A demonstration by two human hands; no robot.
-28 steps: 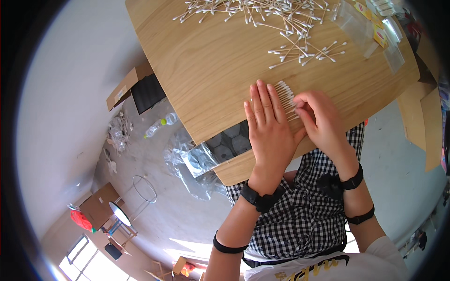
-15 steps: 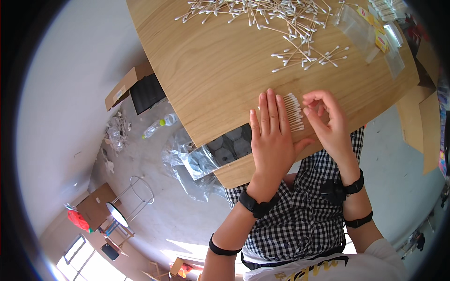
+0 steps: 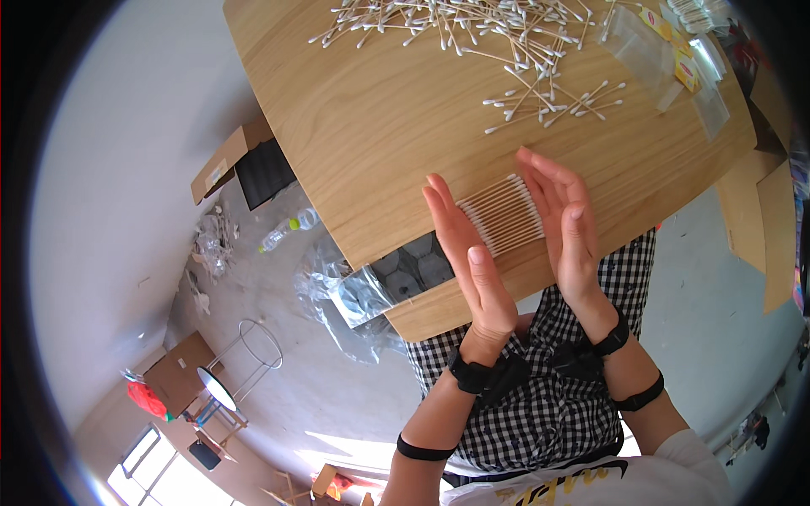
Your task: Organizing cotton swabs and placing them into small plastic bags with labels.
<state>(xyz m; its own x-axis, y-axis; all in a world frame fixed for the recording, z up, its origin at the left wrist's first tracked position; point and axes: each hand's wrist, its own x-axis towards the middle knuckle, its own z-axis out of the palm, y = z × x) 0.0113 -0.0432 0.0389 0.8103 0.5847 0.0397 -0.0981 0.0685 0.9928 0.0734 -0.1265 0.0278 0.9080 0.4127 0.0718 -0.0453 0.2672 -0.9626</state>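
A flat row of cotton swabs [image 3: 502, 215] lies side by side on the wooden table [image 3: 371, 143], near its front edge. My left hand [image 3: 472, 261] is on edge along the row's left ends, open, fingers straight and thumb raised. Along the right ends stands my right hand [image 3: 569, 228], also open, its palm turned toward the row. Both hands are at the swab tips; whether they press on them I cannot tell. Farther off is a loose pile of cotton swabs [image 3: 472, 21], with a smaller scatter of swabs [image 3: 553, 101] in front of it.
A dark tray with round hollows [image 3: 413, 268], partly in clear plastic, sits at the table's front left edge. Clear bags with yellow labels [image 3: 666, 59] lie at the far right. Cardboard boxes [image 3: 747, 223] stand right of the table; a stool [image 3: 218, 388] is on the floor at left.
My left hand has lifted off the swabs and turned on edge at their left side. My right hand has straightened its fingers and moved against the right side. The whole row is now exposed.
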